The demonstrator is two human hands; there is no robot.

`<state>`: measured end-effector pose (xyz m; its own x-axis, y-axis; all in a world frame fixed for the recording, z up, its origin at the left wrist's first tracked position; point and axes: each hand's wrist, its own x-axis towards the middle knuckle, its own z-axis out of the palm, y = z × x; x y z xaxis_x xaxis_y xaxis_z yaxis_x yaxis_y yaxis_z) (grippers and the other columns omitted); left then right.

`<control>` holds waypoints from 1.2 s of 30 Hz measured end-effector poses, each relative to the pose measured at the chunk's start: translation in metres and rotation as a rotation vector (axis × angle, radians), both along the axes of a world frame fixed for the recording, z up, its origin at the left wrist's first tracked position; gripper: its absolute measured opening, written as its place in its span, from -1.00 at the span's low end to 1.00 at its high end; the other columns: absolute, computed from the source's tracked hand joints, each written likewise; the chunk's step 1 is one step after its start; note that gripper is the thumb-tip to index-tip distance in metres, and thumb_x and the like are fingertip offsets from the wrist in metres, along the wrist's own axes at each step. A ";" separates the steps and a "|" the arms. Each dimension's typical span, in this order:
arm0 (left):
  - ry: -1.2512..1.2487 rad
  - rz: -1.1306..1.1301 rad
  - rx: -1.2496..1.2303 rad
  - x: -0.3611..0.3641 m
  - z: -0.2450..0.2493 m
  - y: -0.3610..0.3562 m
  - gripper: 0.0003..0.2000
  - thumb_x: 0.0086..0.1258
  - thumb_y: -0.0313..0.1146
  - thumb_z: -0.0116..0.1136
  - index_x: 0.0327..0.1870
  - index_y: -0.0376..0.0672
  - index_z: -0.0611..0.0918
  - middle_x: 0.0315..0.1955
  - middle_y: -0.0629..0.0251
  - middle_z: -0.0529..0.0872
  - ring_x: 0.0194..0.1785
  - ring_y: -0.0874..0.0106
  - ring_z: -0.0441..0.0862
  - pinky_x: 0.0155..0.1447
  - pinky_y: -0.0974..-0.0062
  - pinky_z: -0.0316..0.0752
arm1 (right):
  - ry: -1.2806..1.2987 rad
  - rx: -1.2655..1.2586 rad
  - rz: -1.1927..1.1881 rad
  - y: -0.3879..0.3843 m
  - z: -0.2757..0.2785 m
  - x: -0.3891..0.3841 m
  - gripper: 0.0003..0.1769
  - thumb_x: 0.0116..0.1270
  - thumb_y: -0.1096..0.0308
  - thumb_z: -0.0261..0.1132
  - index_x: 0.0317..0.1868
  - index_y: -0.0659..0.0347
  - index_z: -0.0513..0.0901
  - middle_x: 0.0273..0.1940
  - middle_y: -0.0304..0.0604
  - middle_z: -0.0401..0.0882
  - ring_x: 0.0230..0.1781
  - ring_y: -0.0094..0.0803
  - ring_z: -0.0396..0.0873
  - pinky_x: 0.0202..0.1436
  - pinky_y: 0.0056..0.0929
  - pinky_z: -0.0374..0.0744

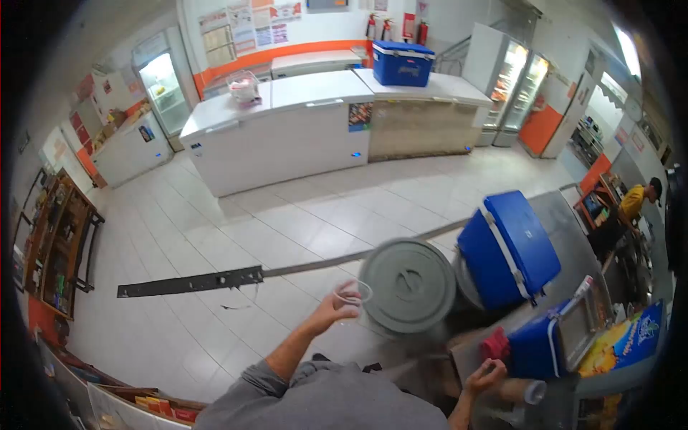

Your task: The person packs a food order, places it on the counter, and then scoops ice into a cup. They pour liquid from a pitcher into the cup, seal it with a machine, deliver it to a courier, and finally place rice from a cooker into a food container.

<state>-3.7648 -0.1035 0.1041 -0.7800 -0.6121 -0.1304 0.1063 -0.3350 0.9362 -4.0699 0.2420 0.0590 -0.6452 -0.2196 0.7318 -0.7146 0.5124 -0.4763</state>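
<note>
A clear plastic cup (364,292) is in my left hand (337,309), gripped by its side with the rim facing right. This hand is over the floor, just left of a round grey lid (408,283) on a large bin. My right hand (484,378) hovers at the counter on the lower right, fingers loosely curled and apart from the thumb; I see nothing in it. A red cloth (494,345) lies just above that hand. Close on its right is a see-through cylindrical container (534,392) lying on its side, slightly blurred.
A closed blue cooler (527,247) stands right of the bin, with a smaller blue cooler (537,347) below it. White chest freezers (287,147) line the far side, one bearing another blue cooler (403,64). A person in yellow (632,203) is at the far right. A dark strip (190,282) crosses the floor.
</note>
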 end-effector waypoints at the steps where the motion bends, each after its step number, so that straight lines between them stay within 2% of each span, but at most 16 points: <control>1: -0.025 -0.020 -0.072 0.015 0.000 -0.016 -0.18 0.11 -0.50 0.42 0.43 -0.16 0.23 0.12 0.19 0.51 0.21 0.35 0.45 0.21 0.35 0.49 | -0.192 0.034 0.099 -0.030 -0.012 0.017 -0.79 0.46 0.28 0.12 -0.23 0.28 0.47 -0.32 -0.12 0.47 -0.24 -0.20 0.46 -0.06 -0.22 0.44; 2: -0.005 -0.044 -0.068 0.030 0.000 -0.031 -0.23 0.11 -0.48 0.42 0.39 -0.16 0.29 0.13 0.21 0.51 0.21 0.36 0.45 0.24 0.35 0.47 | -0.193 0.023 0.114 -0.056 -0.024 0.030 -0.79 0.46 0.28 0.12 -0.23 0.28 0.47 -0.32 -0.12 0.47 -0.24 -0.20 0.46 -0.06 -0.22 0.44; 5: 0.017 -0.055 -0.061 0.063 0.002 -0.084 -0.29 0.13 -0.43 0.42 0.35 -0.12 0.36 0.13 0.26 0.52 0.22 0.37 0.46 0.28 0.32 0.43 | -1.448 0.935 0.564 -0.120 -0.068 0.050 -0.61 0.30 0.20 0.35 -0.02 0.33 0.59 -0.30 -0.07 0.65 -0.31 -0.35 0.62 -0.21 -0.35 0.58; 7: 0.061 -0.146 -0.042 0.076 0.016 -0.127 -0.36 0.18 -0.42 0.37 0.33 -0.12 0.38 0.16 0.26 0.52 0.23 0.39 0.45 0.27 0.36 0.39 | -1.549 1.196 0.548 -0.146 -0.123 0.050 -0.50 0.22 0.11 0.41 0.04 0.29 0.64 -0.24 -0.07 0.69 -0.29 -0.36 0.66 -0.20 -0.37 0.61; 11: 0.146 -0.160 -0.051 0.086 0.004 -0.233 -0.38 0.22 -0.46 0.33 0.34 -0.14 0.37 0.20 0.28 0.50 0.26 0.37 0.43 0.30 0.36 0.36 | -1.061 1.108 0.410 -0.217 -0.131 0.042 -0.41 0.18 -0.07 0.34 0.09 0.18 0.64 0.06 -0.02 0.64 0.10 -0.08 0.58 0.17 -0.19 0.51; 21: -0.033 0.204 -0.014 0.174 -0.034 -0.467 -0.31 0.19 -0.38 0.39 0.36 -0.17 0.32 0.19 0.24 0.48 0.25 0.36 0.47 0.30 0.36 0.42 | -0.519 1.734 0.534 -0.715 -0.205 -0.038 -0.37 0.18 -0.14 0.30 0.09 0.17 0.64 0.14 0.01 0.58 0.15 -0.04 0.53 0.24 -0.19 0.47; 24: -0.058 0.491 0.051 0.230 -0.026 -0.520 -0.37 0.22 -0.45 0.28 0.34 -0.21 0.32 0.17 0.17 0.48 0.19 0.32 0.52 0.23 0.37 0.47 | -0.393 1.172 0.924 -0.942 -0.164 0.021 -0.34 0.20 -0.07 0.31 0.18 0.23 0.56 0.17 0.10 0.53 0.20 0.00 0.48 0.26 -0.16 0.46; 25: -0.041 0.586 0.060 0.247 -0.027 -0.539 -0.38 0.23 -0.43 0.27 0.34 -0.23 0.32 0.16 0.15 0.48 0.17 0.31 0.53 0.21 0.37 0.47 | -0.518 1.052 0.975 -1.007 -0.097 0.075 -0.39 0.21 0.00 0.33 0.15 0.25 0.56 0.11 0.11 0.57 0.16 0.00 0.51 0.22 -0.15 0.48; 26: 0.029 0.705 0.101 0.265 -0.041 -0.556 -0.34 0.23 -0.34 0.33 0.35 -0.22 0.31 0.16 0.16 0.51 0.11 0.37 0.57 0.14 0.41 0.49 | -0.306 0.826 1.204 -1.088 -0.115 0.096 -0.46 0.24 0.03 0.34 -0.05 0.40 0.62 -0.09 0.13 0.67 -0.02 0.05 0.61 0.06 -0.18 0.55; 27: -0.065 0.803 0.092 0.282 -0.047 -0.576 -0.32 0.25 -0.31 0.32 0.37 -0.21 0.27 0.15 0.16 0.51 0.11 0.40 0.57 0.09 0.43 0.52 | -0.491 0.627 1.279 -1.135 -0.051 0.150 -0.59 0.25 0.16 0.33 -0.08 0.36 0.65 -0.15 0.08 0.69 -0.13 -0.11 0.66 -0.01 -0.25 0.58; 28: -0.077 0.924 0.071 0.296 -0.059 -0.590 -0.50 0.29 -0.31 0.25 0.26 -0.17 0.44 0.16 0.20 0.52 0.16 0.37 0.53 0.09 0.41 0.52 | -0.724 0.426 1.328 -1.213 -0.060 0.176 -0.66 0.28 0.21 0.31 -0.21 0.39 0.66 -0.32 0.00 0.70 -0.32 -0.31 0.65 -0.17 -0.36 0.56; 29: -0.129 0.988 -0.009 0.318 -0.096 -0.607 -0.73 0.32 -0.35 0.17 0.03 -0.13 0.63 0.13 0.26 0.54 0.21 0.35 0.49 0.09 0.39 0.53 | -0.694 0.282 1.332 -1.265 -0.025 0.209 -0.67 0.29 0.21 0.29 -0.30 0.40 0.65 -0.46 -0.08 0.67 -0.44 -0.43 0.58 -0.28 -0.42 0.52; 31: -0.404 1.005 -0.472 0.366 -0.176 -0.631 -0.52 0.34 -0.36 0.18 0.28 -0.04 0.37 0.09 0.23 0.49 0.11 0.26 0.52 0.11 0.21 0.50 | -0.672 0.078 1.243 -1.368 0.038 0.260 -0.70 0.29 0.24 0.28 -0.35 0.39 0.64 -0.49 -0.09 0.65 -0.46 -0.45 0.57 -0.30 -0.43 0.50; 32: 0.043 1.244 0.250 0.352 -0.120 -0.645 -0.46 0.37 -0.33 0.15 0.35 -0.01 0.25 0.09 0.23 0.50 0.05 0.22 0.55 0.08 0.12 0.51 | -0.603 0.001 1.201 -1.431 0.053 0.274 -0.70 0.30 0.23 0.27 -0.36 0.38 0.64 -0.50 -0.09 0.65 -0.46 -0.43 0.57 -0.30 -0.41 0.51; 35: 0.266 1.357 0.430 0.411 -0.207 -0.692 -0.50 0.47 -0.14 0.03 0.38 0.03 0.26 0.13 0.24 0.51 0.12 0.20 0.51 0.09 0.02 0.48 | -0.540 -0.129 1.064 -1.611 0.076 0.297 -0.71 0.33 0.25 0.25 -0.36 0.36 0.67 -0.48 -0.14 0.66 -0.44 -0.42 0.62 -0.28 -0.45 0.53; 36: 0.290 1.456 0.466 0.415 -0.202 -0.723 -0.52 0.46 -0.10 0.08 0.34 0.03 0.33 0.09 0.28 0.52 0.04 0.31 0.53 0.03 0.23 0.49 | -0.532 -0.132 1.065 -1.667 0.076 0.297 -0.71 0.33 0.25 0.25 -0.36 0.36 0.67 -0.48 -0.14 0.66 -0.44 -0.42 0.62 -0.28 -0.45 0.53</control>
